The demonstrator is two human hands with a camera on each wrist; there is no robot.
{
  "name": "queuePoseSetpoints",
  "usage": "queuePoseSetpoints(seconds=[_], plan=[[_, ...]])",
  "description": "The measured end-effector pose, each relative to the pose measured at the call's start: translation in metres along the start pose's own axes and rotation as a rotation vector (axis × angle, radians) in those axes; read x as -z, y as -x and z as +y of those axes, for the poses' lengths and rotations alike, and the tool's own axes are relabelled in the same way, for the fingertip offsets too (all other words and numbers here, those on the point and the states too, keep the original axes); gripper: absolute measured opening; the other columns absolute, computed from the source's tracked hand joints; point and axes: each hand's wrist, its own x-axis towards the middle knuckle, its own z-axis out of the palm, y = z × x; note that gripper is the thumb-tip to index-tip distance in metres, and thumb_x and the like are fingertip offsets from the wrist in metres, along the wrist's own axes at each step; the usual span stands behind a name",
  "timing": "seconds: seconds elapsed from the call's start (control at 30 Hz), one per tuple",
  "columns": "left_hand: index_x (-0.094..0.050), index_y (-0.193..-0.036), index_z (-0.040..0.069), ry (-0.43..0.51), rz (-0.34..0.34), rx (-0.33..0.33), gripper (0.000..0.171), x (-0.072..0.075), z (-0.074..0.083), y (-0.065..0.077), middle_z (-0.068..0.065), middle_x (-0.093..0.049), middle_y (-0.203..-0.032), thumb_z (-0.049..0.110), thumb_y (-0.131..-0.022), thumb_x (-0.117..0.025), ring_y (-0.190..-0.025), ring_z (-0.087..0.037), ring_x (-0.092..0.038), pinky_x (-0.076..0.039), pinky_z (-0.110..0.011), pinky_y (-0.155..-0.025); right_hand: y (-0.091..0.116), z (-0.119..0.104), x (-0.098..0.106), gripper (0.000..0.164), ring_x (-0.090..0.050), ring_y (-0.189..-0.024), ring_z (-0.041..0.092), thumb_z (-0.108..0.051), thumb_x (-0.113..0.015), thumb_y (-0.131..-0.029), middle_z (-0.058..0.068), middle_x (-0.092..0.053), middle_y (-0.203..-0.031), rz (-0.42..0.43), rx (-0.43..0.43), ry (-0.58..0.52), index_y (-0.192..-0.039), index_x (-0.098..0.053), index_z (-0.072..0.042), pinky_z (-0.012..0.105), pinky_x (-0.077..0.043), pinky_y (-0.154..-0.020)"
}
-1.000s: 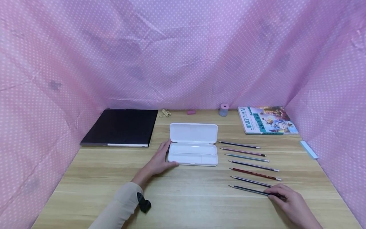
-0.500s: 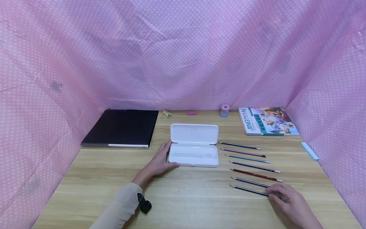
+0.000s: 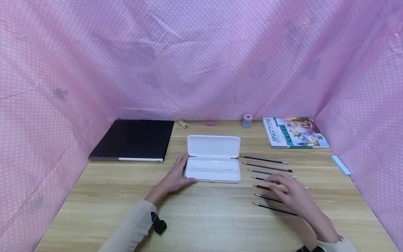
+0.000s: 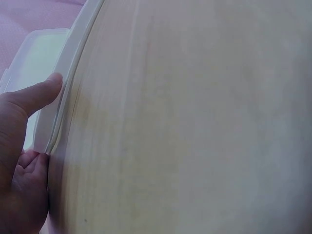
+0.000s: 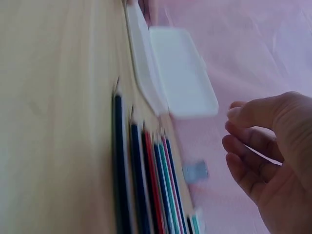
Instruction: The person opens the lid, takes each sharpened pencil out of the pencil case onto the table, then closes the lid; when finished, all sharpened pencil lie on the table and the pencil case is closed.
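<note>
A white pencil case (image 3: pixel 211 176) lies with its lid raised, and no pencils are inside. My left hand (image 3: pixel 174 178) grips its left end, thumb (image 4: pixel 46 92) at the front edge and fingers behind. To the right of the case, several pencils lie in a spaced column, among them a purple one (image 3: pixel 267 167), a teal one (image 3: pixel 258 171) and a red one (image 3: pixel 261 187). Over the nearer pencils hovers my right hand (image 3: pixel 294 197), fingers loosely bent, holding nothing; it partly covers some of them. The nearest dark pencil (image 5: pixel 122 165) shows large in the right wrist view.
A black folder (image 3: pixel 133 140) lies at the back left. Along the back are a gold binder clip (image 3: pixel 182 124), a pink eraser (image 3: pixel 210 123), a pencil sharpener (image 3: pixel 247 120) and a book (image 3: pixel 294 133). A light blue strip (image 3: pixel 340 165) lies at the right edge; pink dotted cloth surrounds the table.
My right hand has left the far ends of the two nearest pencils and moved up and left over the middle ones. The left hand and the pencil case have stayed put.
</note>
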Motion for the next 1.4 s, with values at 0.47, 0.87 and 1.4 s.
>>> queuePoseSetpoints(seconds=[0.47, 0.87, 1.4], plan=[[-0.007, -0.149, 0.015, 0.011, 0.016, -0.026, 0.11, -0.001, -0.002, -0.001, -0.005, -0.031, -0.14, 0.051, -0.07, -0.074, -0.128, -0.017, -0.031, -0.027, -0.038, -0.106, -0.072, -0.013, -0.063, 0.028, -0.054, -0.104, 0.013, -0.014, -0.059, -0.09, -0.006, -0.057, -0.118, -0.253, -0.063, -0.309, -0.118, -0.061, -0.014, 0.038, -0.047, -0.087], [-0.007, -0.149, 0.014, 0.013, 0.016, -0.029, 0.111, 0.0, -0.001, 0.0, -0.005, -0.029, -0.141, 0.053, -0.07, -0.073, -0.129, -0.016, -0.03, -0.027, -0.037, -0.107, -0.103, -0.03, -0.092, 0.031, -0.052, -0.109, 0.01, -0.014, -0.056, -0.091, -0.003, -0.058, -0.116, -0.435, -0.003, -0.22, -0.122, -0.057, -0.014, 0.034, -0.043, -0.093], [-0.006, -0.149, 0.017, 0.008, 0.014, -0.023, 0.11, -0.001, -0.001, 0.001, -0.004, -0.03, -0.141, 0.054, -0.07, -0.073, -0.129, -0.017, -0.029, -0.027, -0.038, -0.107, -0.123, -0.026, -0.095, 0.026, -0.053, -0.086, 0.01, -0.009, -0.059, -0.09, -0.005, -0.059, -0.094, -0.548, -0.083, -0.282, -0.115, -0.061, -0.015, 0.028, -0.046, -0.078]])
